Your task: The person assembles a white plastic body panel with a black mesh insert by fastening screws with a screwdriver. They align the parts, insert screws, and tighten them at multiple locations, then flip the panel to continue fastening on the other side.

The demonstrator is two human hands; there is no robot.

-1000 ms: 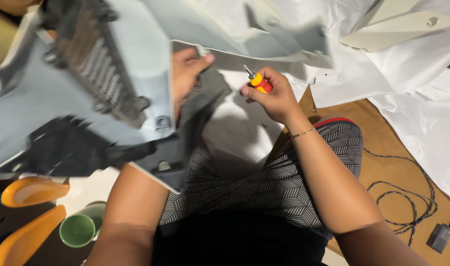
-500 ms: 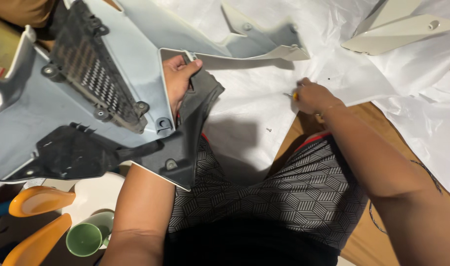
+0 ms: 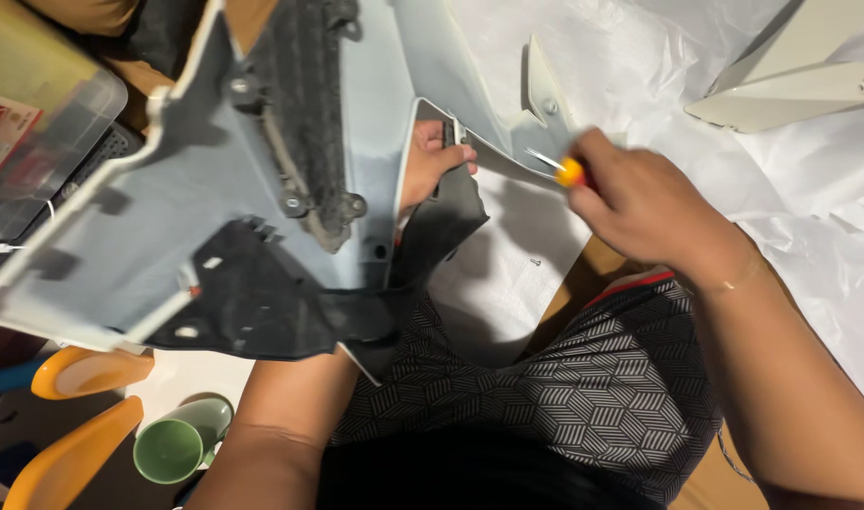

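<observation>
A large pale grey plastic body panel (image 3: 167, 189) with a black grille and black inner parts fills the left and middle of the view, tilted up over my lap. My left hand (image 3: 430, 162) grips the panel's inner edge from underneath, thumb over the rim. My right hand (image 3: 640, 203) is closed on a small screwdriver (image 3: 562, 168) with a red and yellow handle; its metal tip points left toward a tab of the panel. A tiny screw (image 3: 536, 262) lies on the white sheet below.
White plastic sheeting (image 3: 810, 208) covers the floor ahead and to the right. A second cream panel piece (image 3: 791, 94) lies at top right. Orange curved parts (image 3: 73, 373) and a green cup (image 3: 170, 450) sit at lower left. A clear plastic box (image 3: 35, 142) is at upper left.
The panel has swung and tilted rightward in my left hand. My right hand, which had reached down to the sheet, has come back up with the screwdriver to the panel's tab.
</observation>
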